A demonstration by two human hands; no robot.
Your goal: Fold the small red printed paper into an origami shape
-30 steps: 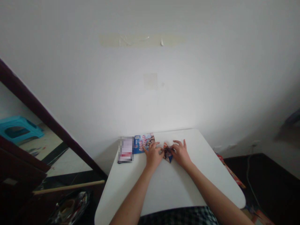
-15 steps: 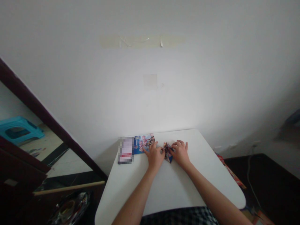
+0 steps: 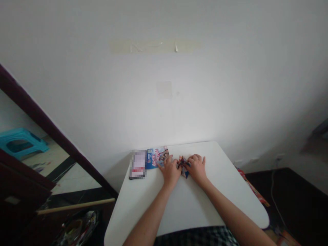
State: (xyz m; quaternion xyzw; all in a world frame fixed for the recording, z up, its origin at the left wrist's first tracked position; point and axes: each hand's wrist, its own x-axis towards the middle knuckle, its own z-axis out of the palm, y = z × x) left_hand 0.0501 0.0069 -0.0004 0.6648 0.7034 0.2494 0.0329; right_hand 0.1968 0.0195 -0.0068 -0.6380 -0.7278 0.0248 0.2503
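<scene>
A small folded piece of printed paper (image 3: 183,168), dark with red and blue, lies on the white table (image 3: 184,201) near its far edge. My left hand (image 3: 170,169) presses on its left side with fingers curled. My right hand (image 3: 196,167) pinches its right side with fingers bent onto the paper. Both hands nearly meet over it, so most of the paper is hidden.
A blue printed leaflet (image 3: 155,158) lies just left of my left hand, and a blurred rectangular item (image 3: 137,164) lies beside it at the table's left corner. The white wall stands right behind the table. A turquoise stool (image 3: 20,141) and dark wooden furniture are at the left.
My hands have drawn closer together over the folded paper, which now shows less between them. My right fingers have curled in.
</scene>
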